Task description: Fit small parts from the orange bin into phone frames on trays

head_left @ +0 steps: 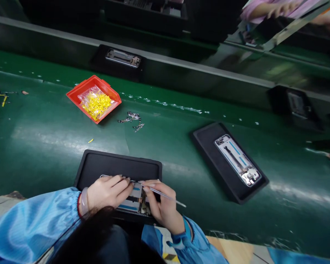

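Observation:
A smartphone mid-frame (128,204) with blue strips lies in a black tray (121,164) at the near edge of the bench. My left hand (110,192) rests over its left part, fingers bent and drawn together at the far edge. A small dark piece shows by those fingertips; whether they pinch it is hidden. In my right hand (163,205) is a thin silver tool, apparently tweezers (171,198), its tip at the frame's far edge close to my left fingers. The hand's side covers the frame's right end.
A red bin (81,92) holds a bag of small yellow pieces (96,104). Small dark strips (133,116) lie beside it. Another phone frame (237,159) sits in a black tray (208,143) to the right. Farther off are more trays and a person's hands (281,9).

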{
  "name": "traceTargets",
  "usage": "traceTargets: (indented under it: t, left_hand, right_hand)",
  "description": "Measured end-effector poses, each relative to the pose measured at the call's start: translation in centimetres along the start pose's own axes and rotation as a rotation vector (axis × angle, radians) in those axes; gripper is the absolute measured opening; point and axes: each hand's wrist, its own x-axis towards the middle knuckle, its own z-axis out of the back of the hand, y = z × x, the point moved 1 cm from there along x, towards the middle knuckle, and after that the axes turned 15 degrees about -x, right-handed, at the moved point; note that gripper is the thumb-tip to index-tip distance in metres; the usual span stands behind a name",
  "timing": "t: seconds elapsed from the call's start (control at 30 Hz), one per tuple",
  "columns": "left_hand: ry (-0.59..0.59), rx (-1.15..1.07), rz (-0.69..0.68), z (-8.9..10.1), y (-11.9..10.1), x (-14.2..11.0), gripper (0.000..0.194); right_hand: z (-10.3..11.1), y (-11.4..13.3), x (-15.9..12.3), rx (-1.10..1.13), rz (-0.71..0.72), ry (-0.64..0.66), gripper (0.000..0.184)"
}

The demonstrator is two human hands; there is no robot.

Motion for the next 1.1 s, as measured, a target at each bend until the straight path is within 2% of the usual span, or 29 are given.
traceTargets:
  t: [0.1, 0.27, 0.67, 0.77, 0.83, 0.9, 1.0, 1.1]
  left_hand:
    - [-0.024, -0.006, 0.010, 0.1, 0.0, 0.0, 0.026]
    - [-0.063, -0.022, 0.017, 0.3, 0.0, 0.3, 0.032]
    - [-0.074, -0.070, 0.072, 0.0, -0.1, 0.5, 0.030]
    - [-0.096, -0.105, 0.078, -0.2, -0.1, 0.4, 0.031]
    - [-0.131, -0.144, 0.122, -0.5, 0.0, 0.3, 0.030]
    - [-0.154, -0.205, 0.206, -0.7, 0.3, 0.4, 0.026]
    - [-0.117, -0.313, 0.316, -1.0, 0.8, 0.7, 0.022]
    - [-0.079, -0.385, 0.319, -1.3, 1.1, 1.1, 0.020]
  right_hand:
    - [-0.1, -0.1, -0.3, 0.054, -0.034, -0.033, 0.018]
    - [-0.3, 0.1, 0.0, 0.071, 0.011, -0.065, 0.026]
    - [-0.4, -0.2, 0.2, 0.065, 0.020, 0.045, 0.022]
    - [-0.3, -0.3, 0.2, 0.073, -0.012, 0.055, 0.025]
    - [-0.2, -0.2, 0.1, 0.087, -0.052, 0.001, 0.031]
    - [0.1, 0.1, -0.2, 0.139, -0.074, -0.107, 0.036]
    - [0.6, 0.6, -1.0, 0.230, -0.096, -0.284, 0.040]
    - [0.8, 0.7, -2.2, 0.224, -0.157, -0.356, 0.035]
